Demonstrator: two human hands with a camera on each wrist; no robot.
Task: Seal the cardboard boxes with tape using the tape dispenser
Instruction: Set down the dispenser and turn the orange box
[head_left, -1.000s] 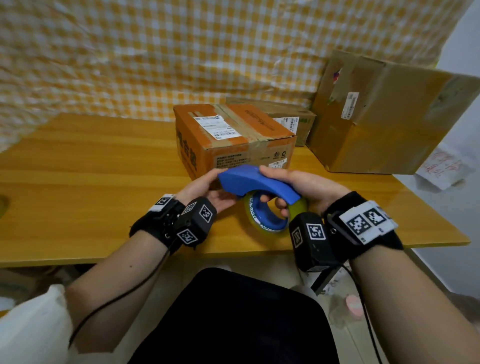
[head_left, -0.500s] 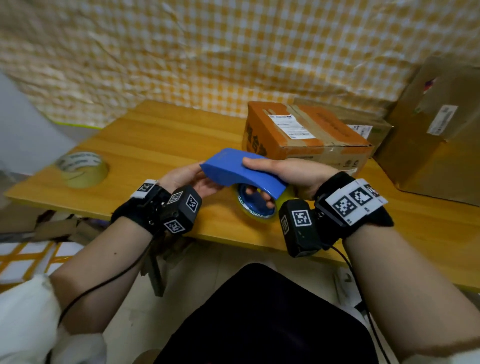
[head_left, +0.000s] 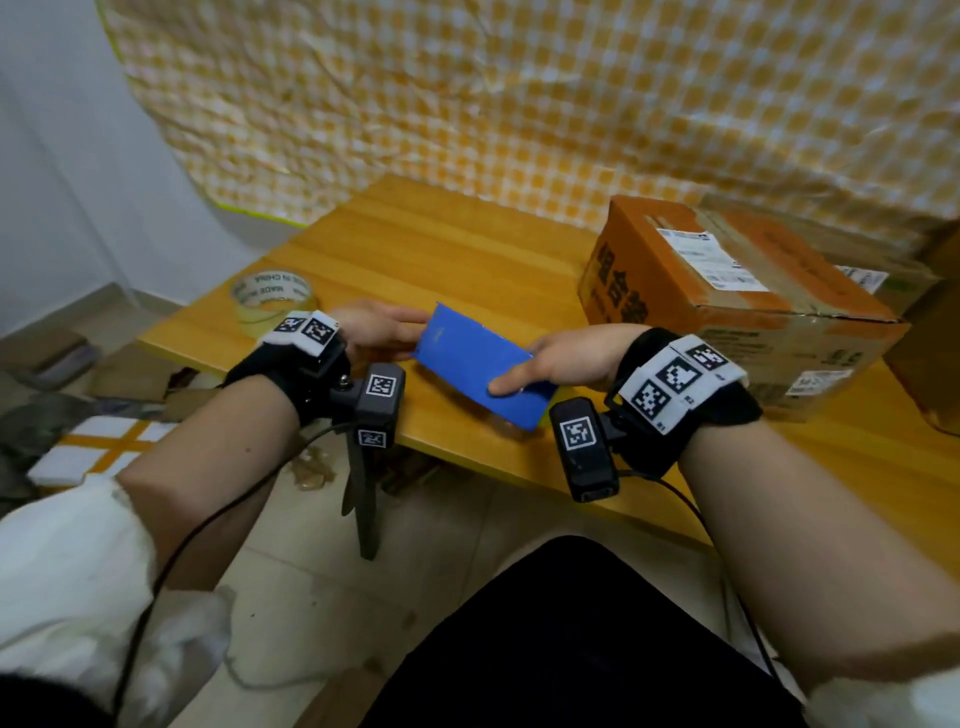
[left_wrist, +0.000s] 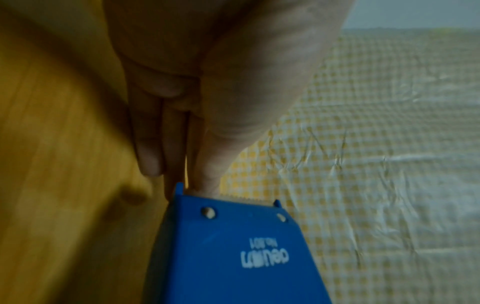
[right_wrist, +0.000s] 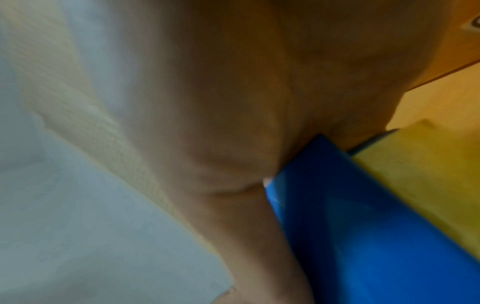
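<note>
Head view: right hand (head_left: 571, 356) grips blue tape dispenser (head_left: 480, 366); left hand (head_left: 371, 327) pinches its nine-o'clock end; spare roll (head_left: 272, 299) reads "MADE IN CHINA".

bare table (head_left: 441, 249) ahead, cardboard box (head_left: 727, 291) blocking right, tape roll (head_left: 272, 293) perhaps leftward
</note>
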